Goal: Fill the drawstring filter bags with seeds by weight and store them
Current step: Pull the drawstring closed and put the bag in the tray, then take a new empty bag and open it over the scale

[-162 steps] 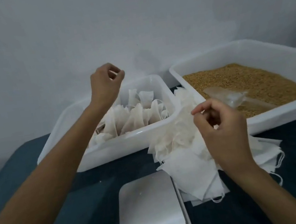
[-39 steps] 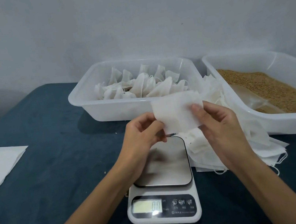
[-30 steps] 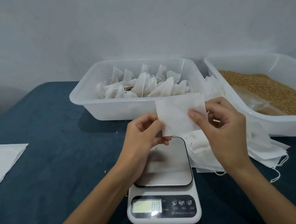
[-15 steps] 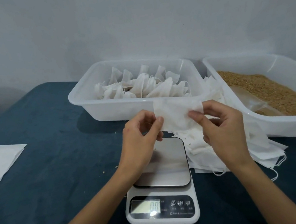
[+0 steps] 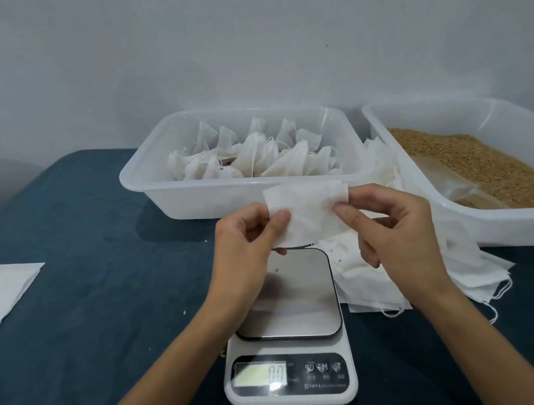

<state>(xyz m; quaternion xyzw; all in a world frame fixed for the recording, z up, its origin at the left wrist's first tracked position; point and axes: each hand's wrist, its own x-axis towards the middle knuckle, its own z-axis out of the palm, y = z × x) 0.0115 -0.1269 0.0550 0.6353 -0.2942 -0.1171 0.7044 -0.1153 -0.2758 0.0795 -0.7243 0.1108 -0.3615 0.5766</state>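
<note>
While left hand (image 5: 247,240) and right hand (image 5: 386,219) pinch the empty filter bag (image 5: 309,213), its mouth looks closed. Scooped seeds (image 5: 481,163) may spill onto the scale (image 5: 288,331)

Both arms reach forward, bare, and meet above the scale (image 5: 285,331). The left hand (image 5: 244,247) pinches the left side of a filter bag (image 5: 308,211) with thumb and fingers. The right hand (image 5: 391,229) pinches its right side, fingers curled, just above the scale's back edge.
</note>
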